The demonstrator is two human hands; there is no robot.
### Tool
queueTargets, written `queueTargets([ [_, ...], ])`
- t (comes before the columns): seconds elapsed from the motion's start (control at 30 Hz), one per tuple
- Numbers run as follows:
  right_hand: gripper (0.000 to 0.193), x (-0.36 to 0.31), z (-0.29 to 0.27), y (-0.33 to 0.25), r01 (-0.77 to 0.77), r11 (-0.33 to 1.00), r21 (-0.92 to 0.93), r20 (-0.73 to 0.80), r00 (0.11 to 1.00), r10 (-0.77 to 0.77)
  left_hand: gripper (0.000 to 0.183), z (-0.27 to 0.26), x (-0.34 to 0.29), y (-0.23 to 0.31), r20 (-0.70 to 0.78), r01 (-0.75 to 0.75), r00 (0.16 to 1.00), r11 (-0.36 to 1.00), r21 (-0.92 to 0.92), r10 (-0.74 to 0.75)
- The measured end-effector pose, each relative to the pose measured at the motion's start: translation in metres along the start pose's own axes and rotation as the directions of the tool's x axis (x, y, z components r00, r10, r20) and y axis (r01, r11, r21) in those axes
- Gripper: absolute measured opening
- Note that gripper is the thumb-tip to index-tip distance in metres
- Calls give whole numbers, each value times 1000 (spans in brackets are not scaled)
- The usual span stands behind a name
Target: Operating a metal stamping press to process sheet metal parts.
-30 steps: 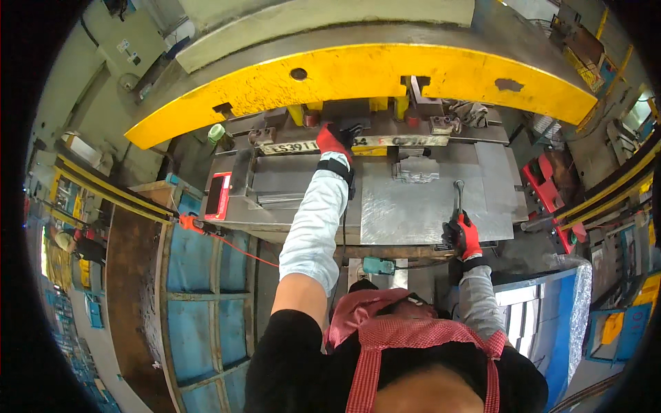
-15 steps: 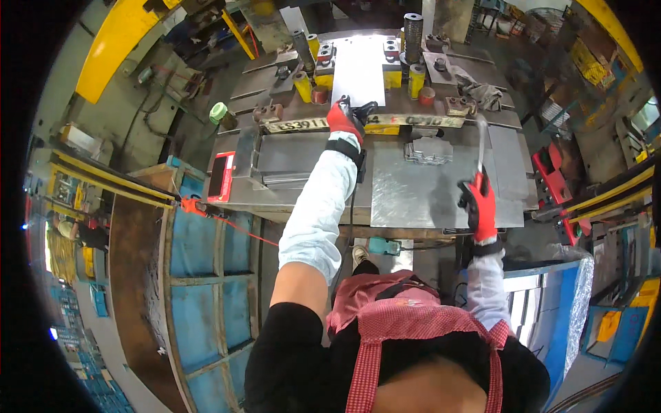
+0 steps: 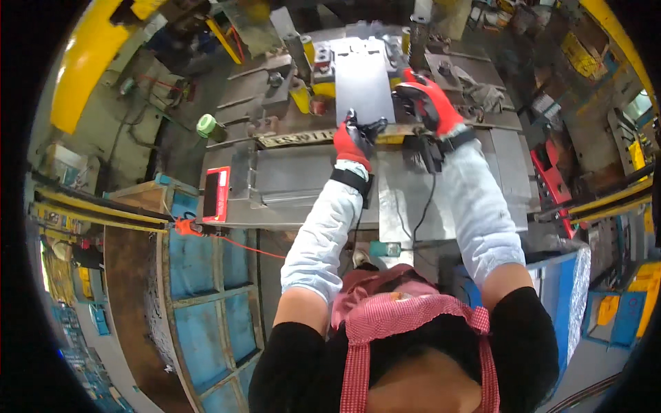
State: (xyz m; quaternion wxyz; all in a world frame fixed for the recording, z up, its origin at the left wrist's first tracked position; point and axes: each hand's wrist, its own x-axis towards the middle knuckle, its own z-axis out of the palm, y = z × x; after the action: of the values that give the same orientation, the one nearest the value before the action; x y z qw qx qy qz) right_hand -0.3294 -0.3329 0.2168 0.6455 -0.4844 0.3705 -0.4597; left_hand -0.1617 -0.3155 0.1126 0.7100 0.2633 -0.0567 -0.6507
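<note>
While the metal sheet (image 3: pixel 363 86) lies on the die (image 3: pixel 296 140), I have my left hand (image 3: pixel 353 142) at its near edge, my right hand (image 3: pixel 434 104) beside it, and cannot tell what either grip holds.

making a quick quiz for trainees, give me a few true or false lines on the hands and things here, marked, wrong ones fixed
1. The sheet lies left of the right hand. True.
2. The right hand is bare. False: it is gloved.
3. The left hand is at the sheet's near edge. True.
4. The red-framed item lies left of both hands. True.
5. The red-framed item touches the sheet. False: they are apart.
</note>
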Motion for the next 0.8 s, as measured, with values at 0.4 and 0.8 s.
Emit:
queueTargets([
  [0.4,28,-215,-116,129,-401,914,65,-325,857,400,39,12,39,4,228,-63,972,998,19,58],
  [0.8,19,-234,-114,142,-112,990,89,-456,879,140,40,-2,-9,29,128,-83,990,987,140,66],
])
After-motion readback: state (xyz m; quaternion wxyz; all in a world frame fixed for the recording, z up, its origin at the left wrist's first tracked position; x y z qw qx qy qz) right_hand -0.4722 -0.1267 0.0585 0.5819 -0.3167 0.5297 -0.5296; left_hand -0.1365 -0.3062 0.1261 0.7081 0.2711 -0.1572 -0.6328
